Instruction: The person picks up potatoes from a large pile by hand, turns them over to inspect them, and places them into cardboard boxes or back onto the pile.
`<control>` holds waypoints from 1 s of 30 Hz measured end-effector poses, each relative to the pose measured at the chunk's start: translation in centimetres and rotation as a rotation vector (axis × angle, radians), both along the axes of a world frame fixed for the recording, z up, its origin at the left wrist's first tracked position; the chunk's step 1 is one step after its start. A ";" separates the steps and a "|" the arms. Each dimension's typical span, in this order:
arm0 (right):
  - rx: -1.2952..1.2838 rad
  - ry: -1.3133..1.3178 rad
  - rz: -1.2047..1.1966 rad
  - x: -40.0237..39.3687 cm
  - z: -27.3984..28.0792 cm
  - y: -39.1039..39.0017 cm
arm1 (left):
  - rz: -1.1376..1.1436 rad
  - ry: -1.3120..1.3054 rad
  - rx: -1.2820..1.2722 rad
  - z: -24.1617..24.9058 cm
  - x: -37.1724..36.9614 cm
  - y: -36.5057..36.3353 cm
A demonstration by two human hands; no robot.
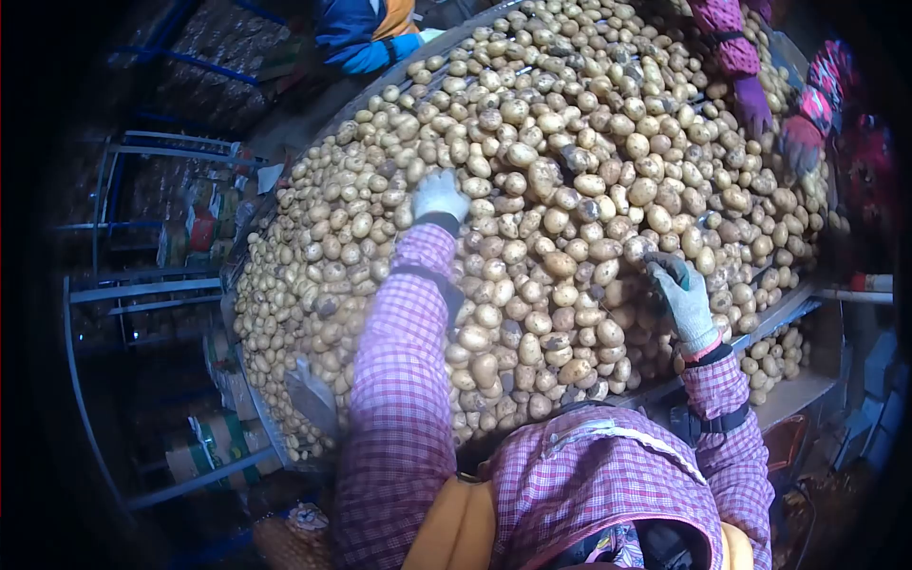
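Potatoes (556, 263) of many sizes, some with dark blemishes, cover the broad sorting table. My left hand (440, 197), in a pale work glove, rests on the heap left of the middle. Its back faces up and its fingertips are hidden among the potatoes, so I cannot see whether it holds one. Nearer the right front edge is my right hand (688, 302), in a pale glove with a dark green coated palm. Its fingers are bent but apart, close to a potato (638, 249), with nothing visible between them.
Across the table at upper right, another person's purple glove (752, 104) and pink-sleeved hand (803, 142) reach to the potatoes. A blue-sleeved person (366, 38) stands at the far left edge. Metal rails (142, 290) run at left; a side chute (793, 394) lies at right.
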State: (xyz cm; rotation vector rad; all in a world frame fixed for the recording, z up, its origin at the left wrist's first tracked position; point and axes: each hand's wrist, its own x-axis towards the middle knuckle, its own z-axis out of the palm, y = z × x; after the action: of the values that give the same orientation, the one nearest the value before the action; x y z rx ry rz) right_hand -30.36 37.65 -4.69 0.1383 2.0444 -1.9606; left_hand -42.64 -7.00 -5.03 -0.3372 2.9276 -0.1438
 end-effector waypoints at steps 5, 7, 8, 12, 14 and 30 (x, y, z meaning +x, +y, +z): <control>0.016 -0.048 0.030 0.7 0.1 -0.3 | 0.083 -0.257 0.133 3.5 -1.0 1.5; -0.033 -0.043 0.028 1.2 0.1 -0.9 | 0.049 -0.297 0.160 4.1 0.1 1.9; -0.058 -0.018 0.038 1.4 -0.1 -1.2 | 0.046 -0.261 0.265 4.2 1.0 1.9; -0.003 -0.025 0.217 1.2 0.2 -2.4 | 0.024 -0.251 0.572 8.0 5.2 4.1; -0.156 -0.148 0.230 1.1 1.7 -3.7 | 0.088 -0.210 0.745 9.8 7.5 6.8; -0.704 -0.421 0.269 -0.4 2.3 -4.1 | -0.268 0.331 0.423 4.1 -11.4 8.7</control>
State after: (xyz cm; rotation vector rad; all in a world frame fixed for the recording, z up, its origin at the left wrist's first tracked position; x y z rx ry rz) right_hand -30.77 33.54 -2.44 0.0977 0.9894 -2.1207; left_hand -54.06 1.70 -0.94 0.1093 3.2000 0.5380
